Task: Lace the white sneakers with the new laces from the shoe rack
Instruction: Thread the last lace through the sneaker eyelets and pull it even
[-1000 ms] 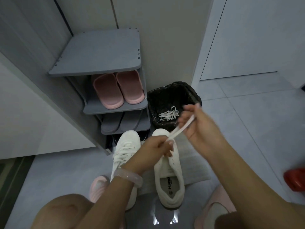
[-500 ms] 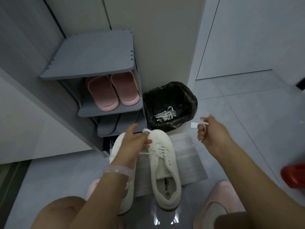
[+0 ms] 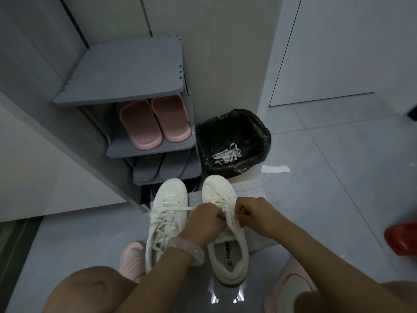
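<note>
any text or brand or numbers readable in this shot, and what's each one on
"HUANQIU", as best it reads, printed sideways in dark letters on the insole of the right-hand white sneaker.
A small round mark just below that word on the insole: too small to read.
Nothing else in view carries readable text.

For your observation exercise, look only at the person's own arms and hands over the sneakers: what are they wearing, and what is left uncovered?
Both forearms are bare, with no sleeves in view. The left hand has a pale pink, translucent bangle round its wrist, smooth and glossy. The right hand shows no bracelet, watch or glove. No rings can be made out.
</note>
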`<move>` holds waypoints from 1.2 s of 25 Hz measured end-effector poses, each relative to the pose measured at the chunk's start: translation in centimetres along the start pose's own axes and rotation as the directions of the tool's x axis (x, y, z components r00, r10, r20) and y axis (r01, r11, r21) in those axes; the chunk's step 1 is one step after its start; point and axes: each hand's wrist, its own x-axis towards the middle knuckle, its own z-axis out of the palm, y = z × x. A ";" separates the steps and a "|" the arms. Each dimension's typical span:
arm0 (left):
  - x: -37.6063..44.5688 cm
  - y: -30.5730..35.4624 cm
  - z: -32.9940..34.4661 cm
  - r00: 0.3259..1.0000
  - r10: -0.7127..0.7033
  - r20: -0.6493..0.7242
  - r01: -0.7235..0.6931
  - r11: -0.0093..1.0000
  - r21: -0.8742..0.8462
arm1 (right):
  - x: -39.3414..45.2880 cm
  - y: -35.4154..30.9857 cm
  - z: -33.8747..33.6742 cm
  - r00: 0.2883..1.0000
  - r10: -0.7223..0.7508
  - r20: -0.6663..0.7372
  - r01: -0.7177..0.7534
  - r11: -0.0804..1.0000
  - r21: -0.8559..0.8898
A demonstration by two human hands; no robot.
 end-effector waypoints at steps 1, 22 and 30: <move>0.0 0.0 0.1 1.000 -0.005 -0.004 0.004 1.000 -0.023 | 0.0 0.1 0.0 1.000 -0.020 -0.002 0.020 1.000 -0.013; 0.5 -0.8 0.8 0.999 0.007 -0.046 -0.010 0.997 -0.074 | 0.0 0.2 2.0 0.973 0.059 -0.221 -0.035 0.993 0.114; 0.5 -0.9 1.3 0.999 -0.019 -0.048 0.011 0.988 -0.151 | -0.9 -0.3 3.9 0.960 -0.140 -0.244 0.041 0.927 -0.372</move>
